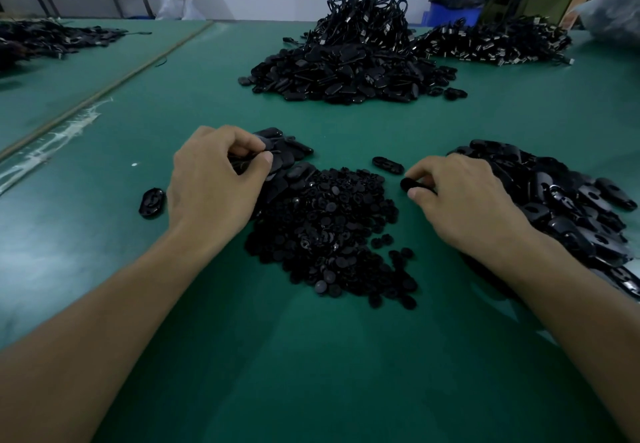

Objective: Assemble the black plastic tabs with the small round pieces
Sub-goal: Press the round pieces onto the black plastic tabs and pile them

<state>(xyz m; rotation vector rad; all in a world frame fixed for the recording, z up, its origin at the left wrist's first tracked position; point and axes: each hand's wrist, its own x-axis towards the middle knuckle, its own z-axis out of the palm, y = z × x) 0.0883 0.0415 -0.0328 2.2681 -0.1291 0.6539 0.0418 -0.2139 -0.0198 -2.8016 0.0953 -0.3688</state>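
A heap of small round black pieces [329, 235] lies on the green table between my hands. My left hand [214, 179] is curled at the heap's upper left edge, pinching black tabs [273, 155] from a small stack there. My right hand [460, 200] pinches one black oval tab [412, 184] just right of the round pieces. A pile of black oval tabs [571, 200] spreads under and beyond my right wrist. One loose tab [388, 164] lies between the hands, another [151, 203] left of my left hand.
A big mound of black tabs [349, 75] topped with black cables [363, 17] sits at the table's far middle. More cables [495, 41] lie far right, another dark pile [52, 39] far left. A seam [104, 89] crosses the green mat [311, 356].
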